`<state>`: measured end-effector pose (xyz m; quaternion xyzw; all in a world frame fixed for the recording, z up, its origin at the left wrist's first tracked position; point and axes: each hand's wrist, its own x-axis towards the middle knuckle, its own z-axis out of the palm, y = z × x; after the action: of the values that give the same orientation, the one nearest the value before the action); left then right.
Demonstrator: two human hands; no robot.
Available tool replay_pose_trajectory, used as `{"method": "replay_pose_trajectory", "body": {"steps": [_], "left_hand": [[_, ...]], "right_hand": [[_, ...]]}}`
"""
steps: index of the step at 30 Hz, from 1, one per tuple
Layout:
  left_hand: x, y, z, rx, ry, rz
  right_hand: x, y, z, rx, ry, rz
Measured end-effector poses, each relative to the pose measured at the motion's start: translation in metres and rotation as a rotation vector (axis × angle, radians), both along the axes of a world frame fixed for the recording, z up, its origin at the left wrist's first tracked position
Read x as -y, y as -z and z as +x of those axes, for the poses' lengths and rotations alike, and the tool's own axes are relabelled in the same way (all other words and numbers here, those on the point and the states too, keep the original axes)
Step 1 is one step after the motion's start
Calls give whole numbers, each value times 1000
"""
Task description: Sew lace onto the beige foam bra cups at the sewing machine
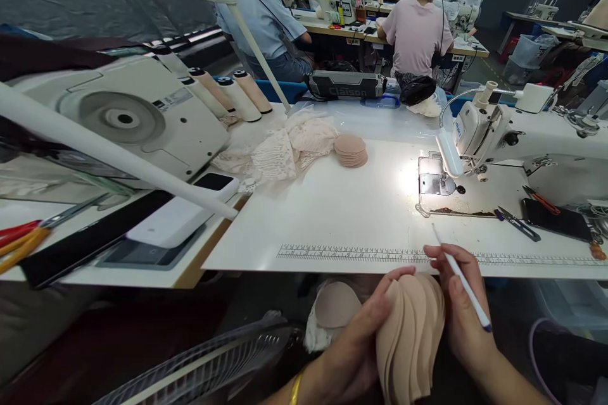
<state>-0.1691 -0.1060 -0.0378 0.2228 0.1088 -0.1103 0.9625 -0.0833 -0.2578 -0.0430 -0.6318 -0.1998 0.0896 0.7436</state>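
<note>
My left hand (354, 345) is closed around a fanned stack of beige foam cups (411, 335), held upright below the table's front edge. My right hand (463, 310) touches the stack's right side and pinches a white pen (460, 278), its tip pointing up toward the printed ruler (361, 254) along the edge. More beige cups (332, 307) lie in a bag in my lap. Another stack of beige cups (351, 150) rests on the white table (332, 215) beside a heap of cream lace fabric (289, 145).
A white sewing machine (522, 133) with a lit lamp stands at the right; thread snips (517, 223) and a black phone (555, 218) lie by it. Left are another machine (123, 120), thread cones (232, 95) and red-handled scissors (19, 237). Two people sew at the back.
</note>
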Motion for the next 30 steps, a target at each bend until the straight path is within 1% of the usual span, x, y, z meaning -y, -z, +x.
{"method": "replay_pose_trajectory", "body": {"steps": [2, 3, 5, 7, 11, 14, 16, 19, 21, 24, 28, 30], "left_hand": [[1, -2, -1, -22, 77, -18], [2, -2, -1, -21, 106, -18], [1, 1, -3, -3, 125, -9], [-1, 6, -4, 9, 112, -11], [-2, 15, -3, 8, 111, -124], [-1, 14, 0, 5, 128, -211], [0, 13, 2, -23, 126, -222], [2, 12, 4, -50, 52, -207], [1, 11, 4, -42, 11, -231], [-1, 8, 5, -16, 14, -280], [-5, 6, 7, -8, -56, -313], [-6, 7, 9, -16, -29, -329]], "right_hand": [[-2, 3, -5, -182, -140, 82], [-3, 4, -7, -249, -174, 121], [-4, 5, -11, -319, -156, 176], [-4, 5, -12, -347, -128, 190], [-5, 4, -11, -375, -155, 239], [-6, 4, -11, -386, -141, 275], [-7, 3, -11, -381, -153, 289], [-9, 0, -12, -332, -116, 327], [-12, -1, -12, -265, -90, 298], [-14, 0, -12, -144, -83, 188], [-11, 8, -10, 23, 76, 78], [-11, 12, -11, 115, 77, 7]]}}
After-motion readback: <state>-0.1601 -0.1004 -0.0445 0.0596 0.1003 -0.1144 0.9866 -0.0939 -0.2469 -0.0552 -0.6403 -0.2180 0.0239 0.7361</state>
